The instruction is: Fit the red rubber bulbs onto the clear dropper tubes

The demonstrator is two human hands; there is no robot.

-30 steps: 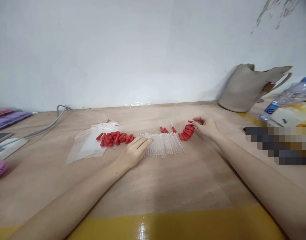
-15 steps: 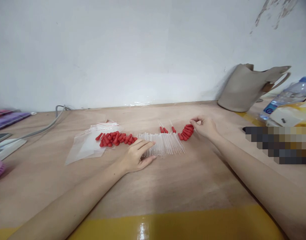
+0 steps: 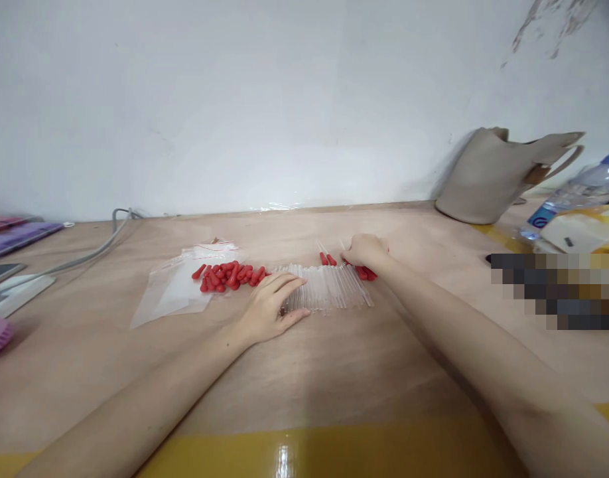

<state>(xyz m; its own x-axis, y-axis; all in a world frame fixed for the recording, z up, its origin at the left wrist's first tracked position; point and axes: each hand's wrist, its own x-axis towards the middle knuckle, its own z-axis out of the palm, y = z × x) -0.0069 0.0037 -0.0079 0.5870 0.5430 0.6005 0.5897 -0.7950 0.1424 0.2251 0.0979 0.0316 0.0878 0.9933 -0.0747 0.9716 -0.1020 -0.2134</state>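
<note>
My left hand rests at the left end of a row of clear glass dropper tubes, thumb and fingers apart, partly covering the row. At the row's far right, my right hand is closed, fingertips down on a dropper with a red rubber bulb; only its thin clear tip shows past them. Two other red-bulbed droppers lie just left of it. Several red rubber bulbs are mostly hidden under my right hand. More loose red bulbs are piled left of the tubes.
Clear plastic zip bags lie under and beside the bulb pile. A grey cable runs along the left. Toward the right stand a beige bag and a water bottle. The wall rises behind the table.
My right hand has moved left from the curved group of red bulbs to the nearest assembled dropper, and now covers most of that group. My left hand has stayed nearly still.
</note>
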